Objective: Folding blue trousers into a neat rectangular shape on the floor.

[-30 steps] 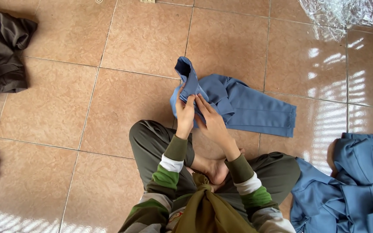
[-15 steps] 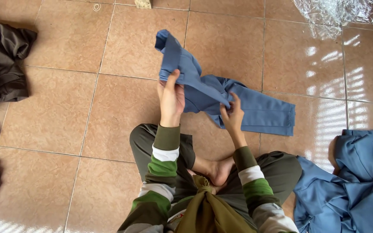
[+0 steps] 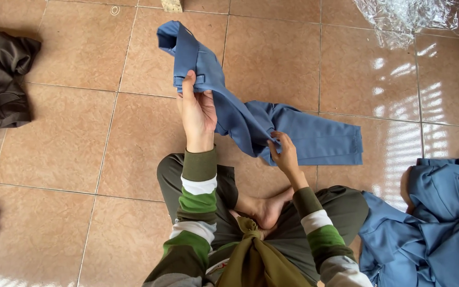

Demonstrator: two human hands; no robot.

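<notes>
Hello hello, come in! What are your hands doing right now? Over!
Left hand grips the waistband end of the blue trousers, lifted off the floor. Right hand pinches them mid-length. Legs lie on the tiled floor. Nothing blocking.

The blue trousers (image 3: 251,114) are small and plain, with belt loops at the waistband. The waist end is lifted off the tiles, pointing toward 11 o'clock, gripped at the band. The legs lie flat, stretched toward 3 o'clock, pinched near the crotch where the fabric bunches.
</notes>
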